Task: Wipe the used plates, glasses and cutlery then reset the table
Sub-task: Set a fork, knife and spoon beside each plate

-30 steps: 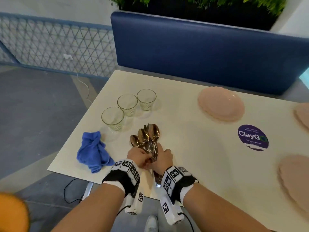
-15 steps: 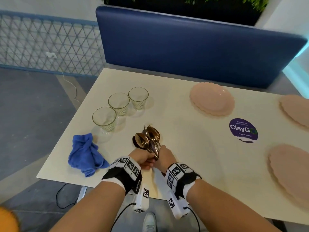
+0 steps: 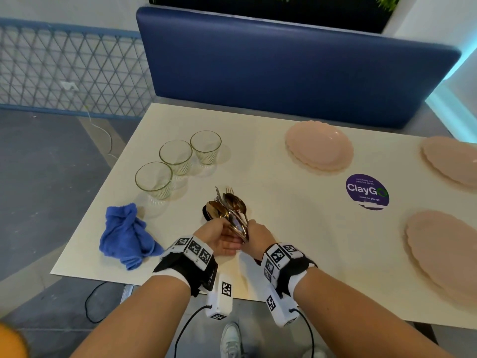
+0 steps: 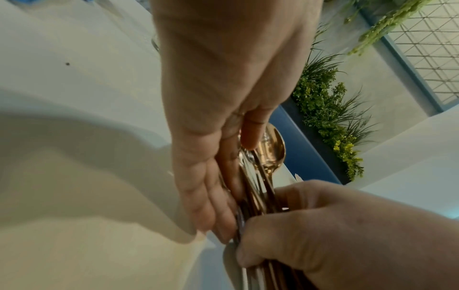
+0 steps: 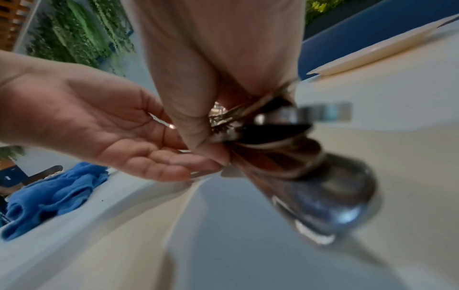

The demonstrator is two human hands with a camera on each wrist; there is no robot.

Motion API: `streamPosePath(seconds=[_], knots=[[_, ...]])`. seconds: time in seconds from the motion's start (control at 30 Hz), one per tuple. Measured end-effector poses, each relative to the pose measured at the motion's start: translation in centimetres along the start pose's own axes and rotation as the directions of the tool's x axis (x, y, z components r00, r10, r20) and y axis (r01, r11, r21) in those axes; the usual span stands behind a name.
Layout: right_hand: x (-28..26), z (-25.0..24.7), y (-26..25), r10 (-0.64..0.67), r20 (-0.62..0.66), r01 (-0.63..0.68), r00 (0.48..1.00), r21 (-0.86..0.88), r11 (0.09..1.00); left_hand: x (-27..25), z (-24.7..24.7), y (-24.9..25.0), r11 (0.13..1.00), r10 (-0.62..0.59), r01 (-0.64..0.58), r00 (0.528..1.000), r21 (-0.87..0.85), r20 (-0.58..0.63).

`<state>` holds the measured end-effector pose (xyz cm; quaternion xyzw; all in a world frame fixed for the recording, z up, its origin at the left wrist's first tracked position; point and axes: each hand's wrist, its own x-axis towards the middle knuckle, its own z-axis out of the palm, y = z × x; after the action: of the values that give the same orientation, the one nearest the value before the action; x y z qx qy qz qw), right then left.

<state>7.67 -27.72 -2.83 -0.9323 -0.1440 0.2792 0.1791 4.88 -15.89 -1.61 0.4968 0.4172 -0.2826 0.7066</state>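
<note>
A bundle of gold and silver spoons and forks (image 3: 233, 210) is held low over the cream table (image 3: 284, 228), near its front edge, heads pointing away. My right hand (image 3: 258, 236) grips the handles, seen as a fist (image 4: 335, 225) in the left wrist view. My left hand (image 3: 219, 236) lies palm-up against the bundle (image 4: 272, 153), fingers (image 4: 218, 206) straight along the handles and thumb resting on top. Three clear glasses (image 3: 176, 156) stand at the left. Three pink plates (image 3: 318, 146) (image 3: 451, 161) (image 3: 444, 251) lie at the right. A crumpled blue cloth (image 3: 126, 236) lies left of my hands.
A purple round sticker (image 3: 367, 191) sits on the table between the plates. A blue padded bench back (image 3: 284, 68) runs along the far edge. The table's left edge drops to a grey floor with a cable.
The bundle has tipped lower toward the table and come slightly nearer the front edge. My left hand has loosened from a grip to a flat palm against the handles.
</note>
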Motion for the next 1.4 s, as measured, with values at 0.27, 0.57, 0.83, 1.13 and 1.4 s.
streamPosePath(seconds=[0.27, 0.57, 0.83, 1.13, 1.4], knots=[[-0.8, -0.9, 0.6, -0.033, 0.048, 0.024, 0.998, 0.181, 0.983, 0.4, 2.5, 1.0, 0.998, 0.004, -0.007, 0.999, 0.065, 0.046], [-2.4, -5.7, 2.1, -0.164, 0.016, 0.161, 0.986, 0.108, 0.981, -0.1, 6.7, 3.6, 0.994, 0.087, -0.081, 0.992, -0.067, 0.087], [-4.5, -9.8, 6.1, -0.056, -0.176, 0.107, 0.983, 0.299, 0.948, -0.2, 11.7, 4.6, 0.993, 0.118, -0.113, 0.985, -0.041, 0.129], [-6.7, -14.4, 12.0, 0.126, -0.396, 0.138, 0.909, 0.573, 0.808, -0.2, 19.4, 5.6, 0.982, 0.174, -0.189, 0.941, 0.024, 0.291], [-5.9, -19.6, 20.8, 0.221, -0.249, 0.064, 0.943, 0.787, 0.613, 0.6, 28.1, 6.9, 0.971, 0.213, -0.238, 0.907, 0.025, 0.363]])
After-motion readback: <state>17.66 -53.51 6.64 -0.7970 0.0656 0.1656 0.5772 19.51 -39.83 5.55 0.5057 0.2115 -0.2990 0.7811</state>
